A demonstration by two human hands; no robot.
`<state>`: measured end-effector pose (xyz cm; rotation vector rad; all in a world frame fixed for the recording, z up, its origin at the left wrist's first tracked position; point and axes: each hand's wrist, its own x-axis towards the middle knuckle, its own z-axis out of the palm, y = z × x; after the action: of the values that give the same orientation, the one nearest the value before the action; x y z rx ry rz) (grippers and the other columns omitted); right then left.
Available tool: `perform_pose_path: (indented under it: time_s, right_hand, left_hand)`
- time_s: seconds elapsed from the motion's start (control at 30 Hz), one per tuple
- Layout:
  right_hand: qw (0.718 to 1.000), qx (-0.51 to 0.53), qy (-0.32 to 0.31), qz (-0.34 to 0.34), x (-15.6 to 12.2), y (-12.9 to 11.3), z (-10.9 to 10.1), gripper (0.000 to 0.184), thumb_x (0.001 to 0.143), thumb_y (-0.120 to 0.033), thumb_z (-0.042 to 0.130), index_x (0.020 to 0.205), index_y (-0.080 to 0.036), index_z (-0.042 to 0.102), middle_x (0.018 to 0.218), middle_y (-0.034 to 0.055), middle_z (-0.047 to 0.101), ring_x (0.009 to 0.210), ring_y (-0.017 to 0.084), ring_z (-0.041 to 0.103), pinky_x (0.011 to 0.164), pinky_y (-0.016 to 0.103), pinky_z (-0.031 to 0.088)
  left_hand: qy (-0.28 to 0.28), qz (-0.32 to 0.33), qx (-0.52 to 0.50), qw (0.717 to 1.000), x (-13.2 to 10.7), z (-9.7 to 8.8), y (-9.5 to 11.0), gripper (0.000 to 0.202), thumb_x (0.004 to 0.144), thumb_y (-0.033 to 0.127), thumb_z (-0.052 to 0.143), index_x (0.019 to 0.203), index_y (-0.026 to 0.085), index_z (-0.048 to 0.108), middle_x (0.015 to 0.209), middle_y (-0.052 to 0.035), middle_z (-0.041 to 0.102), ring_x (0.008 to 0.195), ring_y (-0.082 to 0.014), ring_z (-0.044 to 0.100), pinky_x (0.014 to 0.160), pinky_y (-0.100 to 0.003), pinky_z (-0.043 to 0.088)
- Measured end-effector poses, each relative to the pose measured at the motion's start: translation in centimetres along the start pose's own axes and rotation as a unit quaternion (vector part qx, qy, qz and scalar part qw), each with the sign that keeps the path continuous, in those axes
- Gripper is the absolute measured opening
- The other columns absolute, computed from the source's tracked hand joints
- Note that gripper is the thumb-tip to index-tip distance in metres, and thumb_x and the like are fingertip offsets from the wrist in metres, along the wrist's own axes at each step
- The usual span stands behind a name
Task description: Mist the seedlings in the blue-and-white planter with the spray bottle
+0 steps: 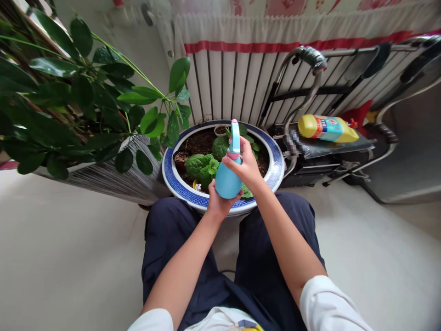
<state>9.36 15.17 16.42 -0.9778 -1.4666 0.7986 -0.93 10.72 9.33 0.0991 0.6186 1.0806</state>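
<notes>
Both my hands hold a light blue spray bottle (228, 178) with a pink collar, upright or slightly tilted over the near rim of a large round planter. My left hand (219, 202) cups its base from below. Around the neck and trigger side, my right hand (248, 166) is closed, thumb near the collar; its other fingers are partly hidden behind the bottle. Just beyond the bottle, green leafy plants (200, 166) grow in dark soil. The planter (168, 171) has a blue-and-white patterned rim. A small white pot (220, 131) sits in the soil at the back.
At left, a bushy plant (82, 87) in a tall grey pot (138, 170) leans toward the planter. A metal walker frame (312, 87) stands at right, with a yellow bottle (327, 128) lying on its seat. Behind is a white slatted radiator (223, 87) below a red-trimmed curtain (262, 32).
</notes>
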Motion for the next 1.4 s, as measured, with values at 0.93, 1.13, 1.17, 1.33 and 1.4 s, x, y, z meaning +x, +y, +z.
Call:
perform_pose_path:
  time_s: [0.93,1.13,1.17,1.33,1.4]
  right_hand:
    - [0.989,-0.143,-0.033,-0.015,-5.2,0.4,-1.1,0.037,0.071,-0.027,0.064,0.106,-0.023,0.052,0.107,0.0082,0.063,0.101,0.028,0.061,0.088,0.043,0.048]
    - [0.987,-0.163,0.012,0.004,-8.4,1.2,-2.8,0.018,0.078,-0.031,0.062,0.094,-0.025,0.056,0.091,0.0049,0.065,0.087,0.027,0.063,0.08,0.044,0.05]
    - [0.987,-0.161,0.012,0.01,-8.8,1.3,-2.8,0.015,0.078,-0.031,0.062,0.092,-0.025,0.056,0.088,0.0041,0.065,0.083,0.026,0.063,0.078,0.043,0.05]
    - [0.986,-0.159,-0.03,0.039,-10.7,2.1,-1.7,0.009,0.077,-0.027,0.063,0.081,-0.025,0.055,0.077,0.0016,0.062,0.069,0.022,0.06,0.068,0.039,0.049]
    - [0.984,-0.165,-0.05,0.054,-11.2,2.5,-1.0,0.008,0.077,-0.026,0.062,0.08,-0.024,0.055,0.076,0.0021,0.061,0.069,0.022,0.06,0.066,0.038,0.049]
  left_hand:
    - [0.028,-0.134,-0.043,0.99,-1.8,-3.7,-5.4,0.048,0.09,0.044,0.039,0.119,0.013,0.061,0.097,-0.0158,0.072,0.088,-0.0317,0.069,0.077,-0.044,0.054]
    - [-0.02,-0.2,0.003,0.98,-4.1,-6.2,-6.2,0.056,0.084,0.039,0.04,0.12,0.001,0.06,0.102,-0.0219,0.073,0.09,-0.0371,0.071,0.078,-0.044,0.052]
    - [-0.029,-0.206,-0.001,0.978,-4.3,-6.5,-6.3,0.056,0.083,0.037,0.041,0.12,0.0,0.06,0.104,-0.0227,0.073,0.09,-0.0376,0.071,0.078,-0.044,0.052]
    - [0.008,-0.243,0.01,0.97,-4.7,-8.0,-7.0,0.054,0.082,0.038,0.041,0.116,0.003,0.062,0.094,-0.0211,0.074,0.083,-0.0362,0.072,0.075,-0.044,0.052]
    - [0.047,-0.251,0.022,0.966,-4.7,-8.3,-7.3,0.056,0.084,0.041,0.039,0.119,0.003,0.061,0.086,-0.0187,0.074,0.075,-0.0335,0.071,0.07,-0.041,0.052]
